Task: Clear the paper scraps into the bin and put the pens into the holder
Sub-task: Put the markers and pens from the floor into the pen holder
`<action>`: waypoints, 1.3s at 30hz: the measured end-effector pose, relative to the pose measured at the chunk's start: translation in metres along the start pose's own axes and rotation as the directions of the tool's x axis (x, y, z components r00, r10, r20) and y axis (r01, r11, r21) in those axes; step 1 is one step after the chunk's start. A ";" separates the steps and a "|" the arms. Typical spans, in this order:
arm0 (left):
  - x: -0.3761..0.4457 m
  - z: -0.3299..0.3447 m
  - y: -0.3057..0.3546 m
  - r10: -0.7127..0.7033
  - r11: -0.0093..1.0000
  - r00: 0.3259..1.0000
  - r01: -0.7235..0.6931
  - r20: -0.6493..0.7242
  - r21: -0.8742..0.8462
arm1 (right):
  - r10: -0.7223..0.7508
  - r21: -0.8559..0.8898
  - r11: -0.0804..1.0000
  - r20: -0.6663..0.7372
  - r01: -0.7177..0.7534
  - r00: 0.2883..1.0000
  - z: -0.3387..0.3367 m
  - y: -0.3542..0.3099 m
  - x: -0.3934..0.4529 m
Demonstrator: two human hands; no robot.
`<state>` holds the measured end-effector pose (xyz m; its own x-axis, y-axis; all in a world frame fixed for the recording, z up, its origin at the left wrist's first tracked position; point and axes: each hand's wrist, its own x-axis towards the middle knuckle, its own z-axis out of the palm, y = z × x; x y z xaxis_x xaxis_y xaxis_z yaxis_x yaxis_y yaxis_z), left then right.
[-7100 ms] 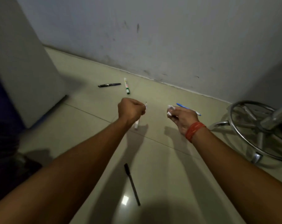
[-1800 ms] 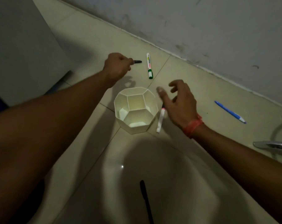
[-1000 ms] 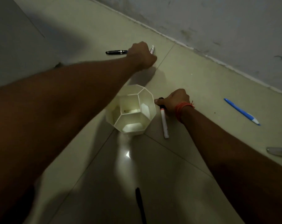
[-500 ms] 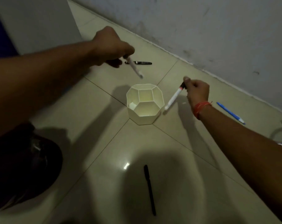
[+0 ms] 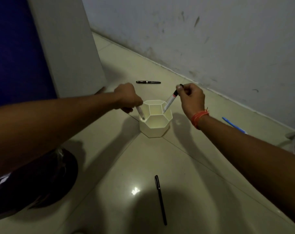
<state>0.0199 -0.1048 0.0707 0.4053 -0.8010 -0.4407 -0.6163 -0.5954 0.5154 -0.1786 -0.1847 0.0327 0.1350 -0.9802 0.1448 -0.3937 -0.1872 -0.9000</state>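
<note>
Below both hands' fingers [image 5: 185, 92], each clamped on a white marker [image 5: 170, 102], glossy cream floor tiles [image 5: 119, 166] meet a scuffed grey wall [image 5: 211, 39].

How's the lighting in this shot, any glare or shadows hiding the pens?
Head view: dim overall. A small glare spot shines on the floor tile beside the slim black pen, which lies in a broad shadow yet stays readable. Both arms cast shadows flanking the holder. The wall line bows, wide-angle distortion. The bin is nearly lost in darkness.
</note>
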 end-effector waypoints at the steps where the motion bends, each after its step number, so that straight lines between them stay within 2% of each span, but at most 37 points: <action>1: 0.002 0.006 -0.004 -0.006 1.000 1.000 0.006 0.026 0.019 | 0.002 -0.014 1.000 0.026 -0.001 1.000 0.001 0.002 -0.001; 5: 0.017 0.017 -0.010 0.004 0.997 0.993 -0.013 0.120 0.076 | 0.039 -0.049 0.998 0.117 -0.034 0.992 0.004 0.016 -0.003; 7: 0.024 0.014 -0.007 0.011 0.991 0.974 -0.040 0.225 0.126 | 0.059 -0.044 0.998 0.184 -0.052 0.981 0.005 0.025 -0.002; 10: 0.041 -0.003 0.006 -0.059 0.970 0.906 -0.047 0.420 0.239 | 0.041 -0.056 0.998 0.293 -0.026 0.955 0.004 0.038 0.005; 12: 0.058 -0.017 0.013 -0.112 0.974 0.860 -0.005 0.498 0.227 | 0.023 -0.009 1.000 0.359 -0.021 0.933 0.002 0.045 0.012; 13: 0.067 -0.022 0.015 -0.103 0.983 0.862 0.011 0.497 0.184 | 0.031 0.040 0.998 0.369 -0.049 0.929 0.001 0.048 0.016; 15: 0.092 -0.025 0.019 -0.033 0.996 0.913 -0.006 0.407 0.094 | 0.088 0.131 0.982 0.308 -0.134 0.947 0.001 0.061 0.029; 17: 0.115 -0.022 0.019 0.007 0.999 0.947 -0.019 0.320 0.034 | 0.157 0.098 0.978 0.230 -0.184 0.960 0.003 0.083 0.039; 19: 0.130 -0.019 0.017 -0.018 1.000 0.907 0.021 0.420 -0.004 | 0.112 -0.142 0.987 0.276 -0.075 0.955 0.009 0.107 0.040; 20: 0.138 -0.018 0.015 -0.031 1.000 0.854 0.030 0.519 0.010 | 0.065 -0.261 0.965 0.338 0.027 0.939 0.014 0.120 0.038; 22: 0.151 -0.019 0.010 -0.036 0.998 0.738 -0.006 0.674 0.060 | -0.004 -0.373 0.907 0.459 0.196 0.889 0.024 0.140 0.027; 24: 0.157 -0.024 0.004 -0.002 0.996 0.700 -0.063 0.714 0.065 | -0.014 -0.442 0.852 0.518 0.281 0.855 0.030 0.154 0.011; 26: 0.168 -0.028 0.000 0.048 0.998 0.747 -0.054 0.663 -0.011 | -0.005 -0.480 0.826 0.519 0.296 0.855 0.034 0.168 0.003; 27: 0.176 -0.027 -0.002 0.081 0.995 0.803 -0.033 0.591 -0.091 | -0.022 -0.493 0.811 0.512 0.315 0.859 0.035 0.174 0.002; 29: 0.197 -0.016 -0.008 0.122 0.952 0.950 -0.031 0.286 -0.304 | -0.048 -0.506 0.795 0.500 0.336 0.865 0.035 0.176 0.002; 30: 0.209 -0.006 -0.012 0.113 0.923 0.989 -0.070 0.092 -0.379 | -0.054 -0.509 0.787 0.506 0.349 0.861 0.036 0.177 0.002; 31: 0.220 0.004 -0.016 0.111 0.915 0.991 -0.130 -0.072 -0.383 | -0.064 -0.514 0.775 0.516 0.368 0.854 0.036 0.175 0.002; 32: 0.232 0.015 -0.022 0.134 0.934 0.974 -0.186 -0.185 -0.306 | -0.069 -0.518 0.764 0.527 0.385 0.847 0.036 0.175 0.002; 33: 0.244 0.025 -0.028 0.180 0.959 0.956 -0.223 -0.232 -0.173 | -0.068 -0.524 0.758 0.530 0.389 0.845 0.036 0.175 0.002; 35: 0.263 0.039 -0.036 0.269 0.963 0.938 -0.257 -0.220 0.082 | -0.052 -0.533 0.757 0.528 0.379 0.847 0.036 0.175 0.004; 39: 0.271 0.059 -0.036 0.311 0.924 0.915 -0.227 -0.258 0.308 | -0.041 -0.529 0.755 0.550 0.386 0.834 0.036 0.177 0.006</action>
<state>0.1120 -0.2967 -0.1107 0.3530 -0.9341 -0.0534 -0.8696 -0.3486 0.3497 -0.2150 -0.2209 -0.1407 0.6290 -0.7744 -0.0685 -0.7265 -0.5542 -0.4062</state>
